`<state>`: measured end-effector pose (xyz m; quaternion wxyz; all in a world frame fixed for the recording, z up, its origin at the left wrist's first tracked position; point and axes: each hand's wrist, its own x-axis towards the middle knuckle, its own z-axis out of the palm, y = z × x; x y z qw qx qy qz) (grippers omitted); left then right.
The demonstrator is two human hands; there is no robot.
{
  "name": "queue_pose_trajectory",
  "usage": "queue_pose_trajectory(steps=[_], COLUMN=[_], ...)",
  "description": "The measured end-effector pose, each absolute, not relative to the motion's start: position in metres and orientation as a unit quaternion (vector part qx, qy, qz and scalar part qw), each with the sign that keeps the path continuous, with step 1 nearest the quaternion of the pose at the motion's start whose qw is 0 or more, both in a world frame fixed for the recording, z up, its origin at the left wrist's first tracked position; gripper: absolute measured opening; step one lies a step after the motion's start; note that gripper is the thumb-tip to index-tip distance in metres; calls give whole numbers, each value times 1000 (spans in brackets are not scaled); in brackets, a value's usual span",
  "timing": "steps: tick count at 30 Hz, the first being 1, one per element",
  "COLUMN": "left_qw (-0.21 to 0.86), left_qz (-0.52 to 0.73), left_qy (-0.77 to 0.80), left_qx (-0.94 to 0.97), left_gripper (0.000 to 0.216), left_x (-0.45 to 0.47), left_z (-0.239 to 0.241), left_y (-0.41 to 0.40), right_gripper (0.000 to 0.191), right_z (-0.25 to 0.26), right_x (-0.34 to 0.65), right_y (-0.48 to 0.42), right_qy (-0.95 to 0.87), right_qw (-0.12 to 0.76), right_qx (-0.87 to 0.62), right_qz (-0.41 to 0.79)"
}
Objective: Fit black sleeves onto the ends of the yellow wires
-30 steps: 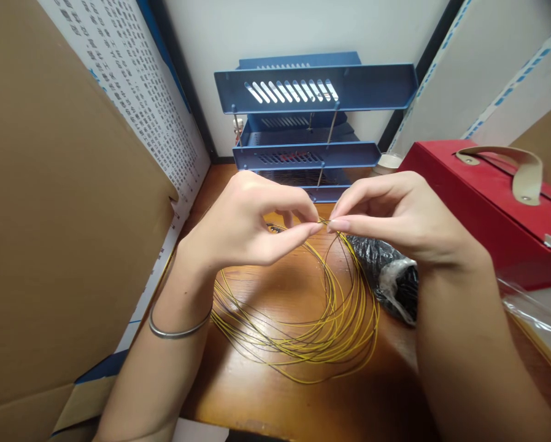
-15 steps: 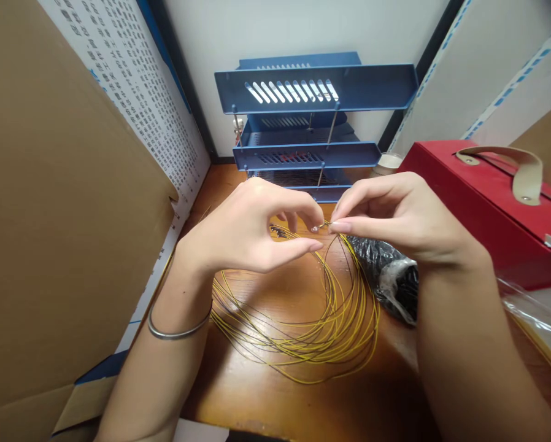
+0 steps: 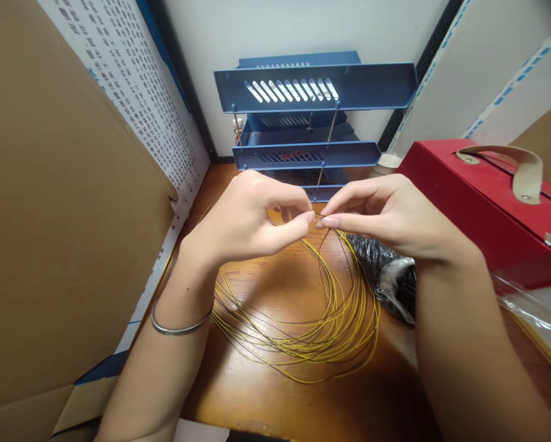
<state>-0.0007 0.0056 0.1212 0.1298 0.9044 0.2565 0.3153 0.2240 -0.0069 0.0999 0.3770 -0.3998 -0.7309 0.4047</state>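
Your left hand (image 3: 245,224) has closed its thumb back onto the yellow wire (image 3: 324,222). Your right hand (image 3: 386,215) stays pinched on it. Both have risen slightly above the worktop (image 3: 280,393).

Hidden: wire ends (image 3: 316,218) I pinch, too small between fingertips (image 3: 307,217) | black bag (image 3: 386,270) partly behind right hand (image 3: 386,212)

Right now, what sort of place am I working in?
Probably a cramped office or storeroom desk: a blue stacked document tray at the back, cardboard boxes alongside, and yellow wires coiled on the wooden desktop.
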Motion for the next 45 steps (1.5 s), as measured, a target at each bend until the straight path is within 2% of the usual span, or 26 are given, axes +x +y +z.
queue_pose_trajectory(steps=[8, 13, 16, 20, 28, 37, 41, 45], left_qw=[147, 214, 258, 258, 210, 222, 217, 242], left_qz=[337, 311, 293, 304, 365, 530, 453, 358], left_qy=[285, 291, 271, 251, 242, 320, 338, 291], left_qx=[885, 879, 880, 882, 874, 753, 796, 853], left_gripper=[20, 16, 24, 29, 49, 60, 58, 55], left_x=[-17, -20, -14, 3, 23, 31, 31, 31], left_z=[130, 128, 122, 114, 105, 103, 101, 97], left_y=[6, 7, 8, 7, -2, 4, 4, 4], right_gripper=[25, 25, 23, 23, 27, 20, 20, 29], right_z=[98, 99, 101, 105, 111, 106, 106, 105], right_x=[225, 227, 230, 232, 227, 227, 228, 229], right_y=[-4, -5, -7, -11, -18, -10, -10, -11], right_qy=[-745, -727, -707, -697, -715, -752, -754, -750], right_qw=[339, 371, 398, 408, 381, 318, 317, 321], right_qx=[-419, -420, -395, -375, -393, -429, -427, -413], right_qz=[393, 397, 431, 455, 435, 386, 385, 406])
